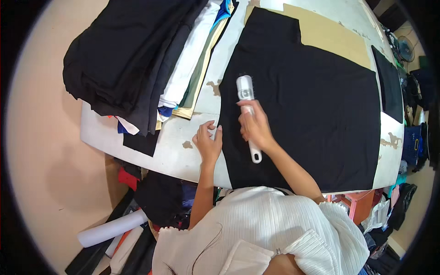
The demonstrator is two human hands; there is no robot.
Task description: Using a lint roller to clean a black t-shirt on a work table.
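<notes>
A black garment lies spread flat on the table, reaching down to its near edge. My right hand is wrapped round the handle of a white lint brush, whose head rests on or just over the left part of the black cloth. The handle's end, with a hanging hole, points back toward me. Just off the garment's left edge is my left hand, empty, its fingers loosely curled and apart. Whether its thumb touches the cloth I cannot tell.
A thick stack of folded clothes, black on top, stands at the left. Beige card shows beneath the garment's far side. A folded black cloth lies at the right edge of the white, peeling table. A white roll sits below left.
</notes>
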